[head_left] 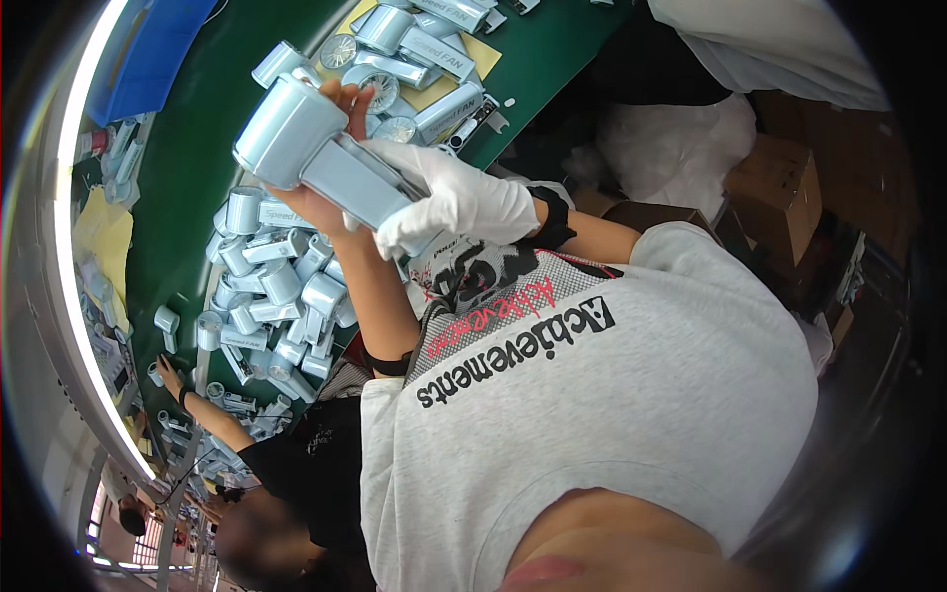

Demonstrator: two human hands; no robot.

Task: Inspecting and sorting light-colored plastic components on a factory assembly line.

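Observation:
A pale blue handheld fan (360, 183), with a round barrel head and a flat handle, is held up in front of my chest. My bare left hand (314, 205) is closed around it from behind; its fingertips show past the head's far side. In a white glove, my right hand (454, 202) grips the lower handle, thumb below and fingers along the upper edge. Part of the handle's end is hidden by the glove. Beyond my hands, several more fans (424, 59) lie on yellow sheets, some with their grilles showing.
Many like fans (281, 286) are heaped along the green table (182, 237) at left. A blue bin (158, 59) stands at the far left. A co-worker's hand (170, 375) reaches among parts at lower left. Cardboard boxes (774, 197) and a white bag (676, 148) are at right.

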